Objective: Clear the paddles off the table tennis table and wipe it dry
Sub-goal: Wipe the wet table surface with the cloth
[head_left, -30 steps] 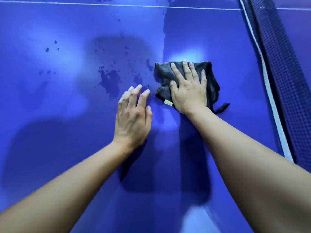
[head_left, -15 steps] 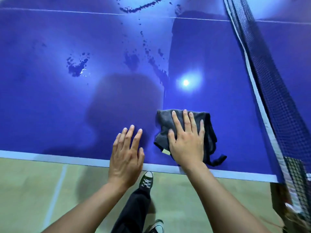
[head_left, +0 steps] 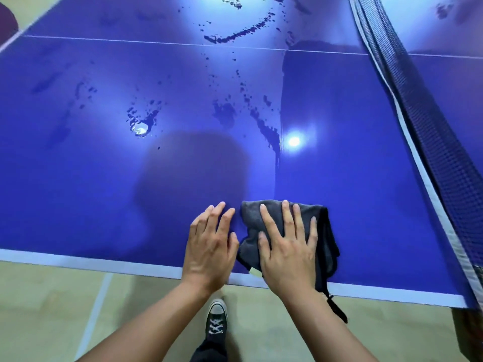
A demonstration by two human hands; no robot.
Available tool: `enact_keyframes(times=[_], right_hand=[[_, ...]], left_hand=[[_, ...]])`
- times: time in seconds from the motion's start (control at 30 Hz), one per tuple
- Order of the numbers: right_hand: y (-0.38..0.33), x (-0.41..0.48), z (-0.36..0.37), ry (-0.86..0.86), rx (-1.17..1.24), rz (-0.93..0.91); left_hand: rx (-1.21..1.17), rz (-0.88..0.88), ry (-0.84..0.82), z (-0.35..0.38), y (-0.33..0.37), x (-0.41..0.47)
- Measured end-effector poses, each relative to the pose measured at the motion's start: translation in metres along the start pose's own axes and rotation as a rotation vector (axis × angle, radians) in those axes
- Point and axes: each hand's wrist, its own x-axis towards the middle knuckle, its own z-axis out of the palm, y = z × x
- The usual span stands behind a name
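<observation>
Where the cloth lies: dark grey cloth (head_left: 323,228), bunched in folds, on the blue table tennis table (head_left: 366,184) at its near white edge band (head_left: 104,263), near the net (head_left: 431,126).
Cloth details: pale tag (head_left: 254,270) at the near-left corner; black loop (head_left: 337,310) hanging past the table edge.
Right hand (head_left: 287,249): palm down on the cloth, fingers straight and spread, pressing it to the surface.
Left hand (head_left: 209,248): palm down just beside the cloth's left edge, fingers straight and close together, holding nothing.
Water (head_left: 266,131): dark drops and streaks over the middle and far surface, well apart from the cloth.
Below the table: tan floor (head_left: 47,314), one black laced sneaker (head_left: 216,320).
Change: a second ago hands and cloth sat well in from the edge, beside a puddle; half a second ago the cloth lay just short of the band. Now it reaches the band, and the left hand is nearer to it.
</observation>
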Motion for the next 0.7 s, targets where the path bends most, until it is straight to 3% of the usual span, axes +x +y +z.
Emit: enact_keyframes(times=[0.7], right_hand=[[-0.003,0.281,0.048,-0.038,-0.004,0.189]], left_hand=[[0.022,0.044,0.034,-0.003,-0.129,0.311]])
